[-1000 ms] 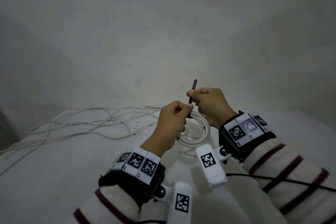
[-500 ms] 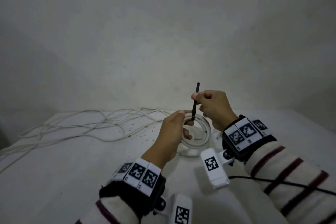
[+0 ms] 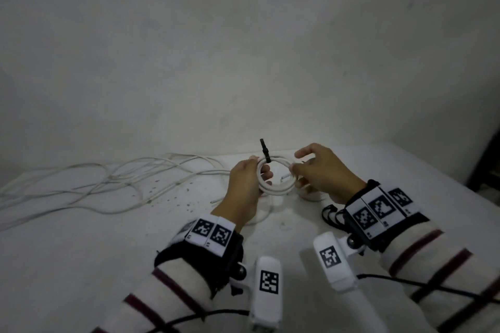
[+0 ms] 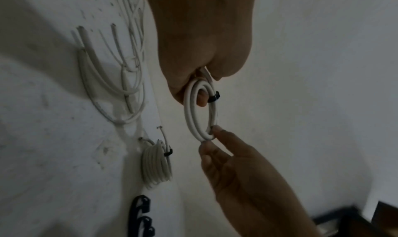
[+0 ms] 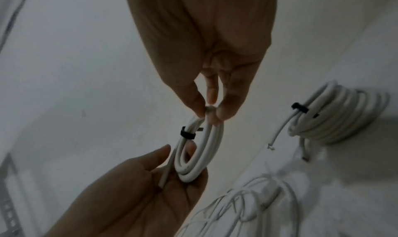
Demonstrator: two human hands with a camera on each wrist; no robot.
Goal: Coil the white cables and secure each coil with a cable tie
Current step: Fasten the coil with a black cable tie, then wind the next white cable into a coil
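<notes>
A small white cable coil [image 3: 273, 184] hangs above the white table [image 3: 81, 251] between my two hands. A black cable tie [image 3: 266, 155] is cinched round the coil's far side, and its tail sticks up free. My left hand [image 3: 257, 173] grips the coil's left side, a finger through the loop. My right hand [image 3: 297, 170] pinches the coil's right side between thumb and fingertips. The right wrist view shows that pinch [image 5: 211, 113] on the coil [image 5: 198, 148] just above the tie [image 5: 187, 133]. In the left wrist view the coil [image 4: 200, 111] and tie [image 4: 213, 97] hang below my palm.
Several loose white cables [image 3: 108, 184] sprawl over the table's left half. A larger tied coil [image 4: 157, 164] lies on the table under my right hand, with spare black ties [image 4: 140, 217] beside it. A pale wall stands close behind. A dark object [image 3: 487, 165] sits past the table's right edge.
My right hand let go of the tie's upright tail and moved down to pinch the coil's right side. Both hands and the coil have sunk lower, and the coil now lies flatter.
</notes>
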